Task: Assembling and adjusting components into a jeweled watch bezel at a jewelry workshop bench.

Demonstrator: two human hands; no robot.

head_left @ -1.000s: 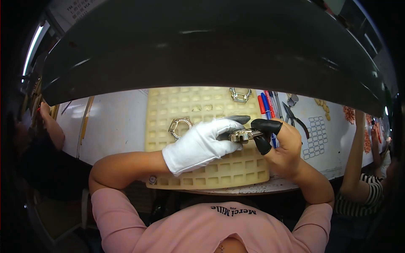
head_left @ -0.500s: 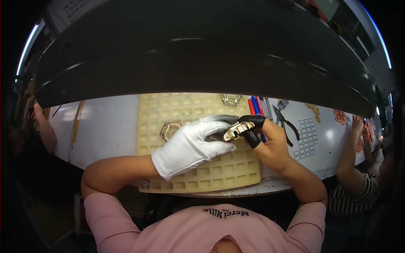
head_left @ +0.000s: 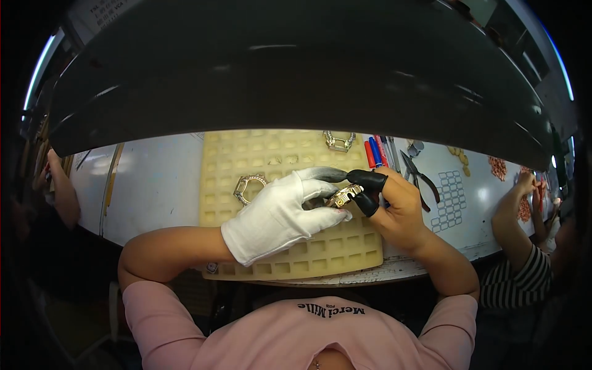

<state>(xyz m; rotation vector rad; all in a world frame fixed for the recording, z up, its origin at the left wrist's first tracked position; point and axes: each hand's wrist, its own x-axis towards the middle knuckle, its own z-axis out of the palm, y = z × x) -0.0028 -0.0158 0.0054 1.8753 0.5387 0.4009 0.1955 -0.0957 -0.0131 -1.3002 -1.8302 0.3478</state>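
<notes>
Bridging left hand (head_left: pixel 277 208) and right hand (head_left: pixel 398 208): metal piece (head_left: pixel 343 196).

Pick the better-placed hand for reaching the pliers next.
Right, probably: the right hand is nearer the pliers; the left hand is farther left. Both hold the metal piece.

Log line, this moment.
left hand: white-gloved, holds watch case; right hand: black finger cots, pinches same case; beneath: yellow pocketed tray; beside tray: pliers
</notes>
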